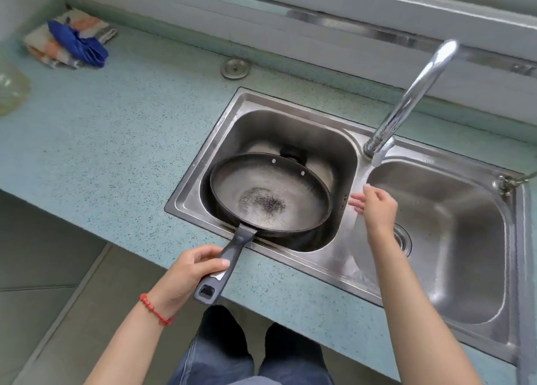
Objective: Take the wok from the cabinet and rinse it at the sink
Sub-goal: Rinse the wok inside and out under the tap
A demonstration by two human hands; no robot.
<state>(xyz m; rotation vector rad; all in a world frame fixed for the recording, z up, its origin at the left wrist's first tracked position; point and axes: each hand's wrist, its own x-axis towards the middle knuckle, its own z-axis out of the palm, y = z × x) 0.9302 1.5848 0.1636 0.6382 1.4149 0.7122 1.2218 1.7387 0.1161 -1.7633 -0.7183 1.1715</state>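
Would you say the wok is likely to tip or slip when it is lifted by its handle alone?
Probably front-heavy: the wok has a wide bowl, and the left hand grips only the handle, so it may dip. It looks rigid metal and should not flex. The water is running by the right hand, so a wet handle could get slippery.

A speckled pale-blue counter (96, 140) runs beneath a white-framed window (377, 12). Grey floor tiles (43, 268) lie below. Daylight is soft and even.

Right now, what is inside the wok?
The wok, held over the left sink basin, shows dark speckled residue at its centre. No food or utensils. The basin floor beneath is covered.
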